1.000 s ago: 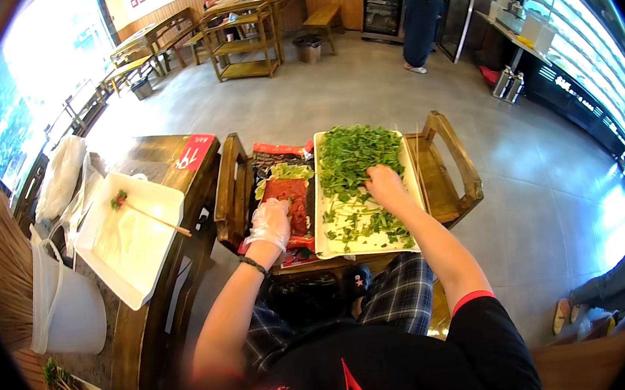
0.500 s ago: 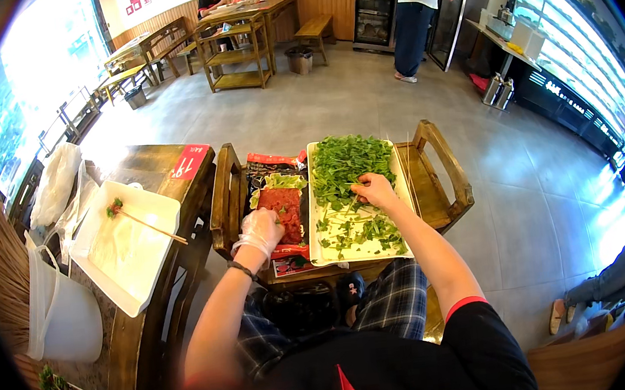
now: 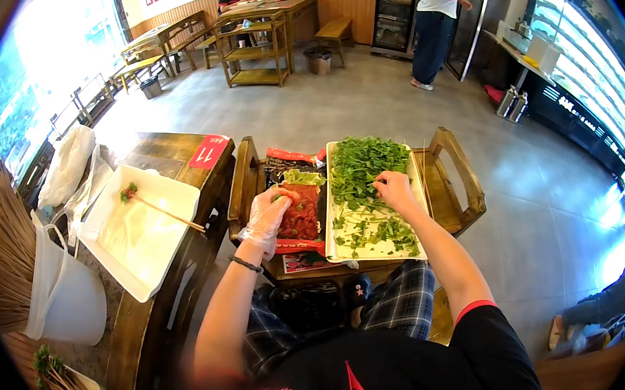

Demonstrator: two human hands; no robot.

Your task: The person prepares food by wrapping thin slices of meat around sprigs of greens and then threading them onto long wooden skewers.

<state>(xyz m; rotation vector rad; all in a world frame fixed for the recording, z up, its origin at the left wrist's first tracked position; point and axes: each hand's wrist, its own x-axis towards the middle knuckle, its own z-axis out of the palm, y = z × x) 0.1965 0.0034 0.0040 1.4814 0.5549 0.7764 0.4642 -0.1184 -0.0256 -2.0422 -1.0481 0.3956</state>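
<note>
As the left hand [image 3: 267, 216] sits at the red meat [image 3: 303, 215], its grip: fingers curled in, bit of green at the fingertips; can't tell if closed on it.
Glove: clear plastic, on the left; dark bracelet [image 3: 247, 264] on that wrist.
Right hand [image 3: 397, 190]: bare, grip closed, pinching greens at the pile's lower edge.
Greens [image 3: 369, 161]: heaped in the far half of the white tray [image 3: 346, 250]; loose sprigs scattered nearer.
Meat: on black-and-red packaging [image 3: 302, 246], just left of that tray; pale leaves [image 3: 303, 177] at its far end.
Stand [image 3: 443, 182]: wooden, handle-shaped ends, carries both.
Desk [image 3: 161, 144]: at the person's left; holds a white dish [image 3: 131, 265], one skewer [image 3: 171, 212] across its rim, green-and-red tip inside.
Bucket [image 3: 71, 301]: white, near bare sticks [image 3: 4, 255].
</note>
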